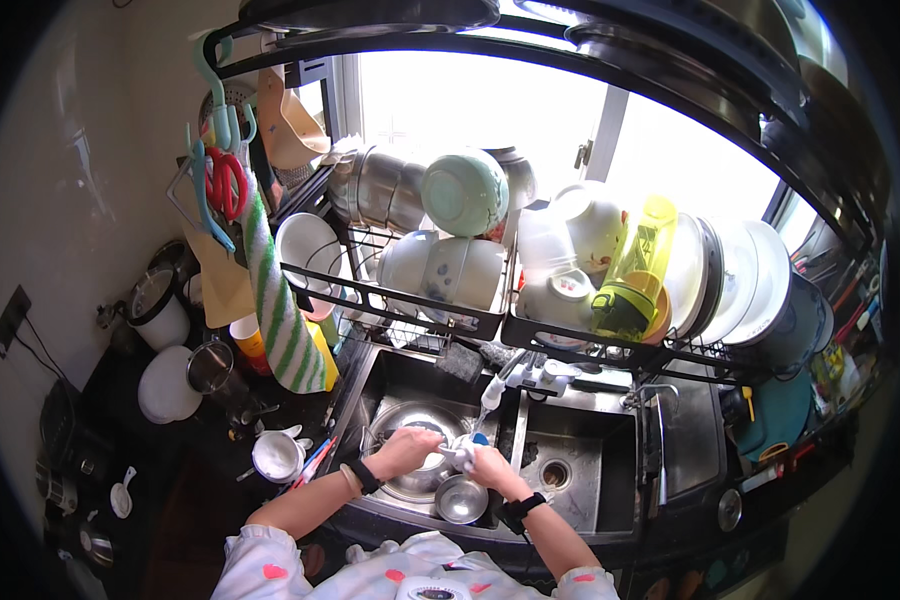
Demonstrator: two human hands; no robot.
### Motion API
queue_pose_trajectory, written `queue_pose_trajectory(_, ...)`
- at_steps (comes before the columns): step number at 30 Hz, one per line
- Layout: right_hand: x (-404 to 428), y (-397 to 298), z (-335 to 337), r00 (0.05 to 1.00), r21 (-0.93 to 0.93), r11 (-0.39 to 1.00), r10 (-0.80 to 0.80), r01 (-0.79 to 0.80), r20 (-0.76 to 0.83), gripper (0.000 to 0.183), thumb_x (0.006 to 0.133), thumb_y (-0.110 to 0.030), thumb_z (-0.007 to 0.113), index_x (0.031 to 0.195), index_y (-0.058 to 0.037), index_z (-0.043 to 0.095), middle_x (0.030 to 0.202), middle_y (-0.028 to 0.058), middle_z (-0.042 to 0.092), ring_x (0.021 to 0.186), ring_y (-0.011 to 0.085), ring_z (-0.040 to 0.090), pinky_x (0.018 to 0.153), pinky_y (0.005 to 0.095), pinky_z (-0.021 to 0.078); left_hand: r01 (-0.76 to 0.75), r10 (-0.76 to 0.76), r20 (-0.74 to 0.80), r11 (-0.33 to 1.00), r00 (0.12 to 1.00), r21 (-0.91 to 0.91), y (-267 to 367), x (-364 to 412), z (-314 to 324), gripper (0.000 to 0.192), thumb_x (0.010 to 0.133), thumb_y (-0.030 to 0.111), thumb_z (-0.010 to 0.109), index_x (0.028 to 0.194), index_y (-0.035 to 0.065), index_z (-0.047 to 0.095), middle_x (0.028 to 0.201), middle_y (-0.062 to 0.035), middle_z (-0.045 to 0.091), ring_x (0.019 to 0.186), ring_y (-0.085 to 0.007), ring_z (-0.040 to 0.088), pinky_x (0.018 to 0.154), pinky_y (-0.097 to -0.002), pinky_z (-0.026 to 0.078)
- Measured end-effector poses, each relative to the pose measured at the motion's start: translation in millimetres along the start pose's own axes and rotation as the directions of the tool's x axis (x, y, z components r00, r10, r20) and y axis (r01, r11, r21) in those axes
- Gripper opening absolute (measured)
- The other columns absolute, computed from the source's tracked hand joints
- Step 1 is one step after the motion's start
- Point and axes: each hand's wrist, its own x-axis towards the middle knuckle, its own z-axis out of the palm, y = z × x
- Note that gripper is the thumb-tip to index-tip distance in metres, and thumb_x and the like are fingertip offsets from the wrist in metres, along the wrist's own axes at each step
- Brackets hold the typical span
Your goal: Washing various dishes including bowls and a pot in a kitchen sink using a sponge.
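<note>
My right hand (491, 466) is closed around a small white object (461, 452), whose kind I cannot tell, below the white faucet spout (493, 393). Water runs from the spout beside it. Something blue shows by my right fingers. My left hand (412, 450) is just left of the white object, over the left sink basin; whether it holds anything is unclear. Under both hands lies a large round metal pan (420, 491) in the basin. A small metal bowl (461, 500) sits at the basin's front, below my right hand.
The right basin (570, 480) has a drain. Behind the sinks a black dish rack (390, 300) holds bowls, plates and a yellow-green bottle (649, 240). A green-striped towel (277, 300) hangs left; a white cup (277, 456) stands on the left counter. Grey scouring pads (460, 363) lie behind the basin.
</note>
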Motion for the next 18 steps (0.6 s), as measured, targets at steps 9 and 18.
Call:
queue_pose_trajectory(9,-3.0,-4.7,3.3,0.966,0.095,0.965,-0.235,0.245,-0.107,0.028,0.072,0.000,0.052,0.099,-0.0049,0.055,0.092,0.0201,0.059,0.085,0.0369,0.057,0.073,0.0417,0.0463,-0.034,0.033,-0.060,0.999,0.998,-0.023,3.5,-4.3,5.9,0.007,0.078,0.012,0.055,0.080,0.0061,0.058,0.078,-0.0085,0.062,0.072,-0.0266,0.060,0.062,-0.0364,0.047)
queue_pose_trajectory(18,-13.2,-12.3,4.1,0.966,0.193,0.966,-0.127,0.172,-0.225,0.035,0.069,0.004,0.052,0.103,-0.0057,0.056,0.093,0.0170,0.060,0.087,0.0356,0.059,0.076,0.0402,0.0476,0.295,-0.294,0.016,0.955,0.956,-0.027,6.2,-28.2,13.2,0.006,0.077,0.011,0.054,0.079,0.0059,0.054,0.068,-0.0114,0.058,0.068,-0.0303,0.059,0.060,-0.0388,0.045)
